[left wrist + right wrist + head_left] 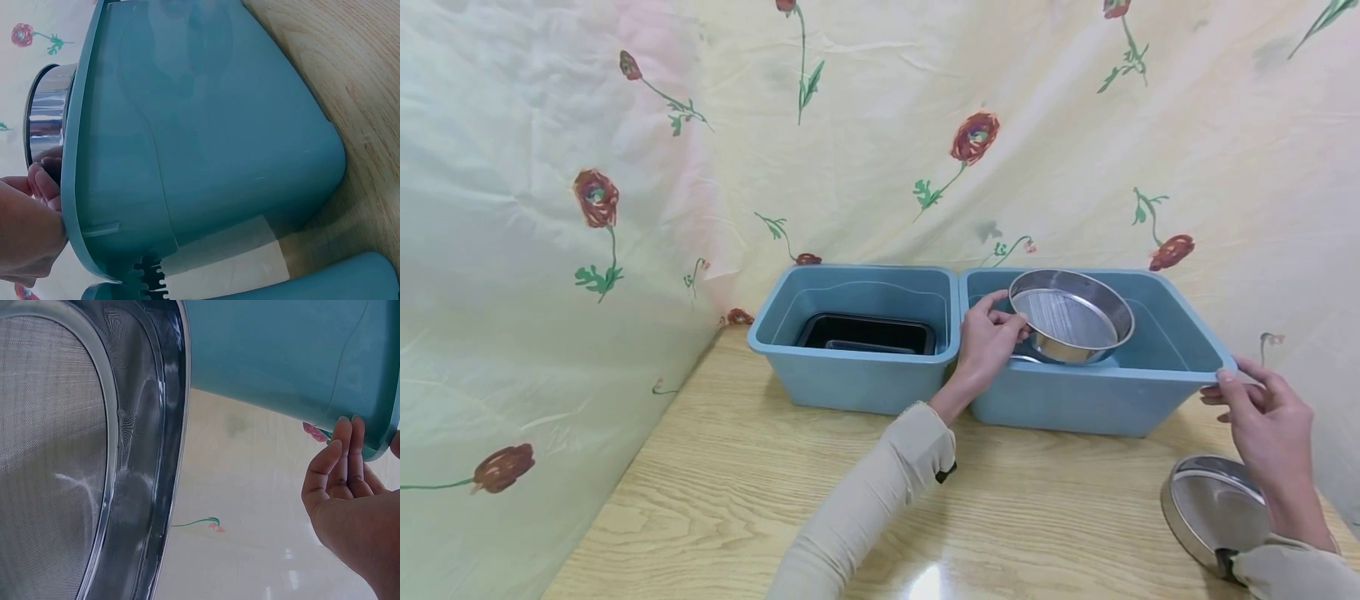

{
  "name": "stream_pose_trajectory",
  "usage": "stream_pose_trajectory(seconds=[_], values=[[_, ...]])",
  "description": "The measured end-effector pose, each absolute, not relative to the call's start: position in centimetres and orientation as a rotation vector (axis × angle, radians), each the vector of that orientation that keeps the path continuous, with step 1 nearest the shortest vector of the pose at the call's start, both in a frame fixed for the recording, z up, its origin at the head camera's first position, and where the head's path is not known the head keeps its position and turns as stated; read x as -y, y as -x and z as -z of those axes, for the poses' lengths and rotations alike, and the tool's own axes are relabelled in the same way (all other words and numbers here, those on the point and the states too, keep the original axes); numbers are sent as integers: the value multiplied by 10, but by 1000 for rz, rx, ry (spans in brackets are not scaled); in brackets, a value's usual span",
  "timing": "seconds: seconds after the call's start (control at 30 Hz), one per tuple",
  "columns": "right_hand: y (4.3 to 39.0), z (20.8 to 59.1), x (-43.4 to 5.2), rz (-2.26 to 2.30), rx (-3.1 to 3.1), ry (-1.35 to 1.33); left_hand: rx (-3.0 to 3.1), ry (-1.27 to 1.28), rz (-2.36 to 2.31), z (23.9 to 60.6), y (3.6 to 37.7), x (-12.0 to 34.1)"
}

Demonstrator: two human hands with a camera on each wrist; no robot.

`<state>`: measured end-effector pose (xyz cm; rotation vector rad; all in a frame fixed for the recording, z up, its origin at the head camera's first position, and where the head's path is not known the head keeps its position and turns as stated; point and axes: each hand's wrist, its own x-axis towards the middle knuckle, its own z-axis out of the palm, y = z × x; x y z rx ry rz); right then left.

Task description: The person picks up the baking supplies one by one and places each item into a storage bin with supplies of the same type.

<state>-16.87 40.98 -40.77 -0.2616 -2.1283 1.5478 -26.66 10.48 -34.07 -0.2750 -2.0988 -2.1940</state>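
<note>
head view: the left hand (988,340) pinches the left edge of a sieve (1070,318), which sits right of the fingertips, tilted, at the mouth of the right bin (1060,404). the right hand (1273,421) grips that bin's near right corner, thumb over the rim. a second sieve (1216,510) lies on the table (760,492) by the right wrist; the left bin (850,377) holds a black tin (887,331).

left wrist view: the sieve's wall shows beyond the rim, touching the left hand's fingers.

right wrist view: the second sieve is apart from the right hand.
</note>
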Motion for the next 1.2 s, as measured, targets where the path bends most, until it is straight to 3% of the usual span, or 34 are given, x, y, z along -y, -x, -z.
stream_pose_trajectory(seconds=[0.37,0.73,1.2], values=[[166,408,-409,-1542,2129,267,2150,261,2152,342,268,-109],[166,406,-411,-1598,2106,222,2291,432,2209,339,277,-90],[168,408,-409,-1557,2131,249,2188,679,2255,344,265,-81]])
